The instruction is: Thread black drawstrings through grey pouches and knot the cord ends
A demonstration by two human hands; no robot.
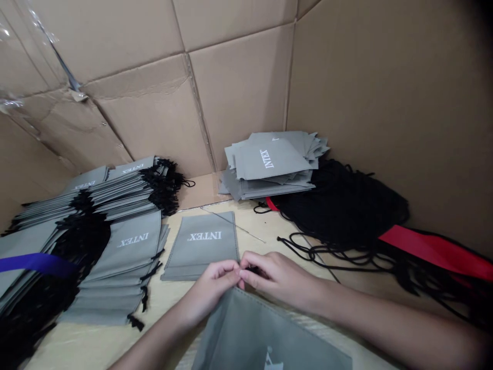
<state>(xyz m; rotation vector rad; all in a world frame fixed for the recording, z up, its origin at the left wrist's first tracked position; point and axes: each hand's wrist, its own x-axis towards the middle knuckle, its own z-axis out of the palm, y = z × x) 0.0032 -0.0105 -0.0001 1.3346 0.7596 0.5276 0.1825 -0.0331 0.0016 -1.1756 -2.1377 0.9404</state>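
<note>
My left hand [208,290] and my right hand [275,277] meet just above the top hem of a grey drawstring pouch [250,334], their fingertips pinched closely together. A short black cord [252,270] shows at the right hand's fingertips, and the fingers hide most of it. The pouch lies at the bottom of the view, partly cut off, with a white printed mark near the lower edge. Just beyond my fingers lies a small stack of grey pouches printed INTEX [200,241], its near right corner close to my fingertips.
Stacks of INTEX pouches [127,241] with black cords fill the left. Another stack [269,164] stands at the back, beside a heap of black cord [342,205] and a red strap [435,252]. A blue strap [36,263] crosses the left stacks. Cardboard walls [385,92] surround the work surface.
</note>
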